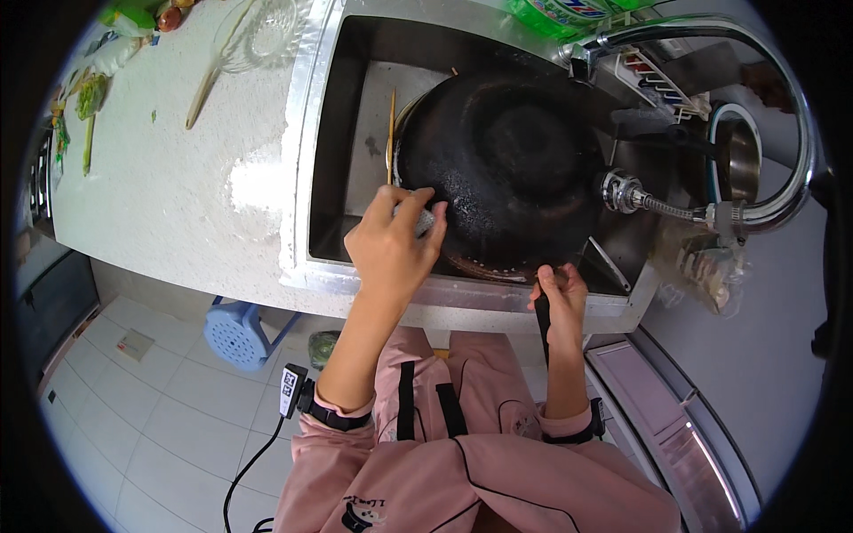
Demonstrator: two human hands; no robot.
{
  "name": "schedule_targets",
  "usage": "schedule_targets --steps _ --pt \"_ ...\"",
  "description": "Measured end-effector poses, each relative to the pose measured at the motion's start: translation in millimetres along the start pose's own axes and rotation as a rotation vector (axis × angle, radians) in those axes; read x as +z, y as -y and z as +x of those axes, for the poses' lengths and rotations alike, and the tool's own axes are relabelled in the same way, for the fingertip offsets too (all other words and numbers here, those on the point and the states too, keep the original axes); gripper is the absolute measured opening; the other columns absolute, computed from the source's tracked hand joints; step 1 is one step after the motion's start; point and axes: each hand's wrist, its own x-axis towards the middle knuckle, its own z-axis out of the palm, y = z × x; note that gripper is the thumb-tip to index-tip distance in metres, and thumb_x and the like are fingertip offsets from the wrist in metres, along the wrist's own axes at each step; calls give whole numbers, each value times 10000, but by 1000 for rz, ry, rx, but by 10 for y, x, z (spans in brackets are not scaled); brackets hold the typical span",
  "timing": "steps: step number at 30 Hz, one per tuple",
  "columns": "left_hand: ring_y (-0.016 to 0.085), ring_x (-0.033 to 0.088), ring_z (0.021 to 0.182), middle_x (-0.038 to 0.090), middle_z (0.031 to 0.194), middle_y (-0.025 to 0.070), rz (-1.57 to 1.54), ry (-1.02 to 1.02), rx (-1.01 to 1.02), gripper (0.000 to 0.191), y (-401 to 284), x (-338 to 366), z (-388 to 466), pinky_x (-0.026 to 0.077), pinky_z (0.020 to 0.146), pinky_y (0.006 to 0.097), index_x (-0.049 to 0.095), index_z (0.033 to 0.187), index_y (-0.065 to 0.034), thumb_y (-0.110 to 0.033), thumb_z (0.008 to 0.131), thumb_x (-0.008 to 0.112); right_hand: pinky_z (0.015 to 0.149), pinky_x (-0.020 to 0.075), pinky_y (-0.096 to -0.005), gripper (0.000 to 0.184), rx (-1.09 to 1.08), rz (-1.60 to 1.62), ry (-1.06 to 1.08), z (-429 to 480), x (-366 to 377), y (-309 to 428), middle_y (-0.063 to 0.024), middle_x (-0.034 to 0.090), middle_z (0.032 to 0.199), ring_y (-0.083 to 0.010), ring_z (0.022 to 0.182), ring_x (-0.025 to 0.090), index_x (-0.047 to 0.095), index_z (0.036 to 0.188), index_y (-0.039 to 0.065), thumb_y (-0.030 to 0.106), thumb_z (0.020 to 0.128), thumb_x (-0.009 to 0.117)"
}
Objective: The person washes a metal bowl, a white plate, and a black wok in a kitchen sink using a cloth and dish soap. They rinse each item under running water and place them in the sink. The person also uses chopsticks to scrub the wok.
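A dark wok (526, 146) lies bottom up in the stainless steel sink (323, 166), with white suds or specks on its blackened outside. At the wok's left edge my left hand (393, 233) holds a greyish scouring pad (424, 221) between thumb and fingers. My right hand (563, 296) grips the wok's black handle (542, 320), which points back over the sink's front rim. A thin wooden chopstick (392, 126) stands out beyond my left fingers, beside the wok's rim; what holds it is hidden. The chrome faucet's spray head (621, 191) is at the wok's right side.
A steel pot (736, 156), a white rack (656, 83) and a plastic bag (706, 266) are to the right. Green detergent bottles (553, 16) stand behind the sink. On the left counter (153, 180) lie a spatula-like utensil (202, 96) and vegetables (91, 100). A blue stool (241, 336) stands below.
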Motion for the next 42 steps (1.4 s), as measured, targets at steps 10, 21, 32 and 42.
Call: schedule_targets --steps 10,21,32,42 --pt "247 617 596 621 704 84 -40 101 -208 175 -65 97 -63 485 558 322 736 827 -32 -159 711 765 450 449 -218 353 -43 -61 -76 -71 52 -45 -36 579 622 -77 524 530 468 897 26 222 827 753" --pt "300 650 693 664 775 131 -48 145 -309 186 25 268 -152 518 654 356 729 836 -12 -143 704 730 467 444 -206 383 -76 -83 -100 -74 114 -72 -56 617 722 -70 539 535 452 1002 13 135 808 758" --pt "305 647 682 656 762 147 -161 127 -247 187 188 282 -130 513 648 340 724 863 -2 -86 697 733 456 459 -204 394 -69 -105 -108 -58 153 -82 -53 613 725 -77 540 548 457 1014 8 176 817 754" --pt "285 627 608 632 715 122 -83 104 -158 188 175 265 -102 499 567 329 720 852 -5 -112 702 758 458 462 -207 372 -54 -94 -79 -25 147 -88 -46 600 704 -75 547 547 459 1020 1 168 834 736"
